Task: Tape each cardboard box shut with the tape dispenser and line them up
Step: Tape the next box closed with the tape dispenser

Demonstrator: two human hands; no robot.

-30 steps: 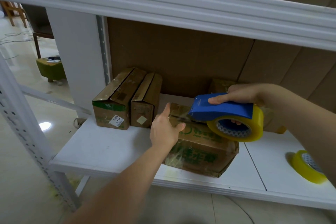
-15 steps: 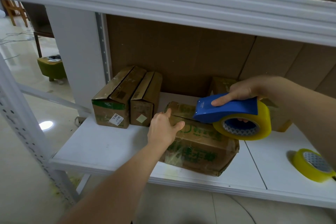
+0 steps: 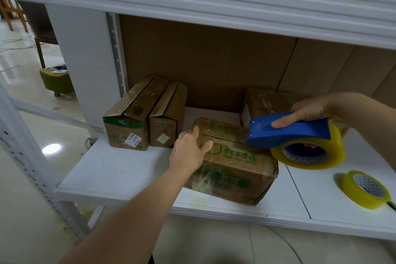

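A cardboard box (image 3: 233,169) with green print lies in the middle of the white shelf (image 3: 120,169). My left hand (image 3: 188,150) holds its left end, thumb on the top flap. My right hand (image 3: 315,109) grips the blue tape dispenser (image 3: 287,133), whose yellow tape roll (image 3: 308,152) hangs at the box's right end; the blue nose touches the top seam. Two narrow cardboard boxes (image 3: 130,122) (image 3: 167,120) stand side by side at the back left. Another cardboard box (image 3: 267,100) sits behind the dispenser, partly hidden.
A spare yellow tape roll (image 3: 364,188) lies on the shelf at the right. An upper shelf beam (image 3: 192,0) crosses overhead. Brown cardboard sheets (image 3: 214,60) back the shelf. A perforated white upright (image 3: 23,156) stands at the left, with a green stool (image 3: 56,80) on the floor beyond.
The dispenser has slid right along the box's top seam, toward its right end. My left hand stays on the box's left end.
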